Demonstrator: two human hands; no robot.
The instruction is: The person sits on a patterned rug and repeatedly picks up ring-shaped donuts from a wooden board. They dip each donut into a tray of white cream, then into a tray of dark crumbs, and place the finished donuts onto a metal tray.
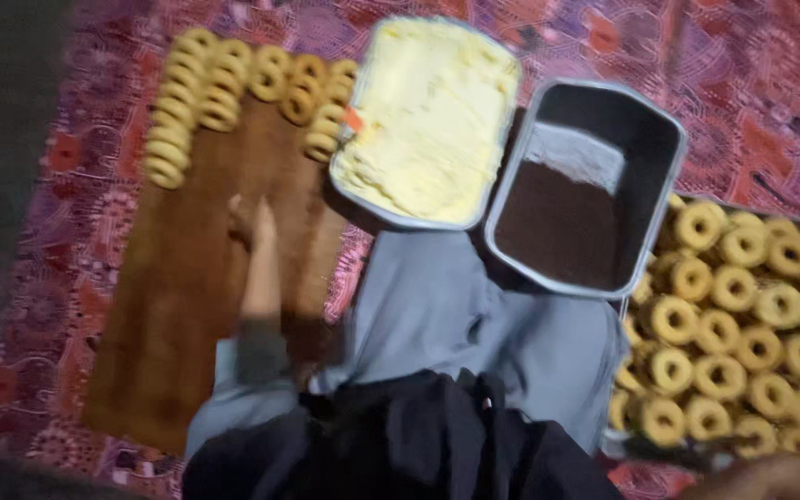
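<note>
matt wooden board (168, 306), dull metal trays (594, 102), patterned woven cloth (761, 83), grey fabric (437, 306)

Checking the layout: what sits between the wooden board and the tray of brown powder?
The metal tray of pale yellow dough sits between them, in the head view.

A board (178, 306) lies on the rug (39, 278) at the left, with rings (224, 88) of dough along its far end and the left hand (254, 222) resting on it. Right of the board sits a dough pan (428, 120), then a filling pan (585, 194). Farthest right, a tray (659, 449) holds more rings.
</note>
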